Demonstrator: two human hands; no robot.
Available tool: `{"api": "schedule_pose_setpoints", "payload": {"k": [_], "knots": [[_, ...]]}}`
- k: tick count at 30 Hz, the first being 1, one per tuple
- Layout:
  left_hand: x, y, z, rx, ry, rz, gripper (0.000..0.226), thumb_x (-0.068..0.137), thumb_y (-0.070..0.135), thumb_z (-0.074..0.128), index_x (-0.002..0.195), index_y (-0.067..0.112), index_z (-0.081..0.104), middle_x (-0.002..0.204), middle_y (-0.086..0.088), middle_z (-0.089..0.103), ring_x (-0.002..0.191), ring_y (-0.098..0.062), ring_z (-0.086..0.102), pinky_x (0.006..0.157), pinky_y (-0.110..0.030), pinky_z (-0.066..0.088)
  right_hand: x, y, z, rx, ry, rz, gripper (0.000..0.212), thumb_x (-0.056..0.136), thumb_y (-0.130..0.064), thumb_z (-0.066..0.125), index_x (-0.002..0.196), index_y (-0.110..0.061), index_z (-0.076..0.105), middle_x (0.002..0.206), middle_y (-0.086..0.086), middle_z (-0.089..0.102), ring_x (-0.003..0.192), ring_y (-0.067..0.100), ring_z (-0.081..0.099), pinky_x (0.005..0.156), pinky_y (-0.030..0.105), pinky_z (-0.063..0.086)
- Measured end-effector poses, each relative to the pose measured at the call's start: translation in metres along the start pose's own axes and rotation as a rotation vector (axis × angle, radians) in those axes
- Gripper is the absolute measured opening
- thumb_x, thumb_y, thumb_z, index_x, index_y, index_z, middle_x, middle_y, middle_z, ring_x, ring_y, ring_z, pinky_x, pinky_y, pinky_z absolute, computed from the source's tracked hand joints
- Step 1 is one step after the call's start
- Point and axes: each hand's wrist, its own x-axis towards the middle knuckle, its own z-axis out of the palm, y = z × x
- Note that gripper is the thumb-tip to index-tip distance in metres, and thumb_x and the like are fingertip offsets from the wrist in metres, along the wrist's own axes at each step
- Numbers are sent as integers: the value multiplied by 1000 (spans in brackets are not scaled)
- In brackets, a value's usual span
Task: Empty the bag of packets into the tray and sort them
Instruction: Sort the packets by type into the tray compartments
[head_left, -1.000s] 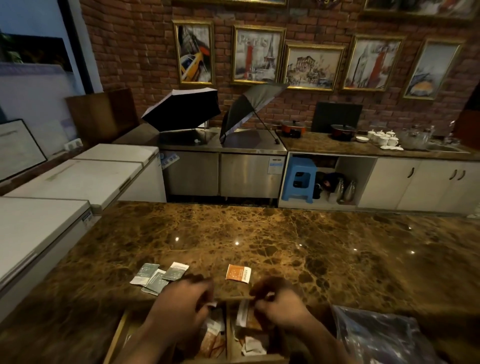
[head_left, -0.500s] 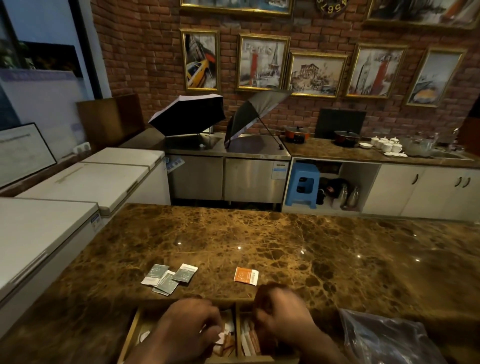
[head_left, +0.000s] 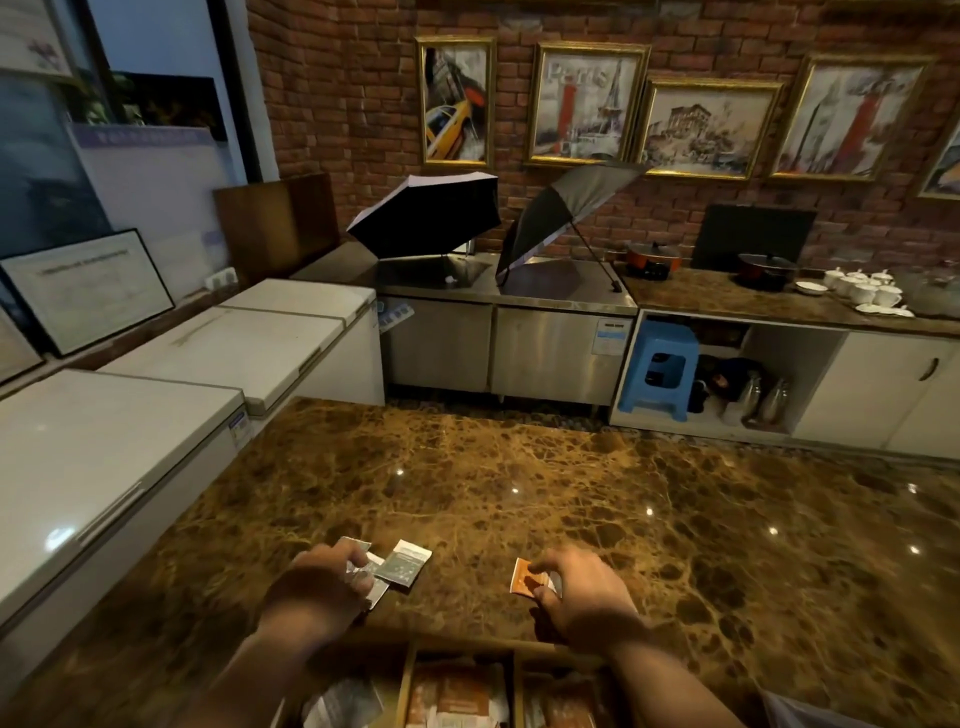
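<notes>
Two bare hands reach out over a shiny brown stone counter (head_left: 519, 467). The left hand (head_left: 324, 584) is over a little pile of grey-green packets (head_left: 402, 566) lying flat on the counter. Its fingers are bent and pinch a small crinkly packet (head_left: 359, 570), right at the edge of the pile. One grey-green packet sticks out to the right of the hand, and the rest are partly hidden under the fingers. The right hand (head_left: 582, 597) is a little way off to the right. Its thumb and fingers are pressed on an orange packet (head_left: 525, 576) that lies on the counter, and the packet pokes out to the left of the fingertips. The two piles are apart, with bare stone between them. Closer to the person, at the bottom edge, sits a wooden tray (head_left: 408, 686) with thin wooden walls that split it into boxes. The middle box holds orange and brown packets. The left box holds pale, whitish packets. The right box holds something brownish, but it is too dark to tell what. At the bottom right corner, a bit of a clear plastic bag (head_left: 789, 714) shows beside the right arm.
</notes>
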Motion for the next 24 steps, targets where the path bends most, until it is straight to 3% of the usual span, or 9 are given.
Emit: {"api": "schedule_pose_setpoints", "payload": {"k": [5, 9, 12, 15, 19, 21, 24], "knots": [[13, 1, 11, 77, -30, -47, 29, 80, 46, 69, 107, 40, 61, 120, 8, 65, 110, -16, 60, 87, -27, 48, 14, 3, 13, -64, -39, -29, 30, 97, -34, 58, 126, -37, 66, 144, -7, 54, 133, 17, 48, 108, 34, 41], [12, 8, 18, 193, 45, -61, 34, 77, 51, 72, 104, 38, 57, 110, 10, 67, 102, -16, 63, 75, -27, 46, 18, 2, 13, -114, -8, -49, 26, 96, -27, 61, 121, -31, 69, 127, -3, 63, 119, 18, 53, 98, 34, 48], [11, 13, 15, 228, 97, -56, 27, 84, 41, 65, 107, 35, 54, 105, 5, 68, 97, -21, 66, 70, -29, 45, 16, 3, 14, -108, 17, -46, 20, 93, -24, 65, 112, -28, 69, 120, -4, 60, 117, 17, 51, 95, 33, 48], [9, 14, 11, 248, 130, -46, 19, 89, 31, 56, 108, 32, 54, 102, -1, 70, 94, -27, 67, 66, -31, 44, 12, 3, 12, 8, 56, 39, 11, 87, -25, 72, 92, -31, 64, 111, -7, 55, 108, 13, 54, 94, 32, 50], [6, 9, 12, 236, 66, -65, 38, 83, 46, 67, 118, 33, 56, 115, 1, 67, 105, -22, 65, 81, -30, 52, 7, 0, 6, 170, 51, 98, 21, 82, -14, 75, 75, -28, 62, 96, -11, 55, 88, 7, 60, 87, 34, 55], [7, 7, 13, 234, 35, -89, 46, 80, 49, 71, 122, 34, 58, 123, 3, 62, 113, -20, 59, 89, -30, 50, 1, -1, 3, 229, 69, 89, 25, 83, -6, 69, 73, -28, 62, 95, -10, 57, 89, 9, 64, 88, 35, 56], [6, 7, 12, 234, 19, -107, 38, 82, 42, 71, 117, 36, 59, 125, 1, 57, 114, -21, 55, 90, -31, 49, -8, -1, -3, 265, 139, 101, 27, 83, -8, 63, 74, -33, 60, 95, -12, 59, 95, 11, 60, 90, 33, 52]]}}
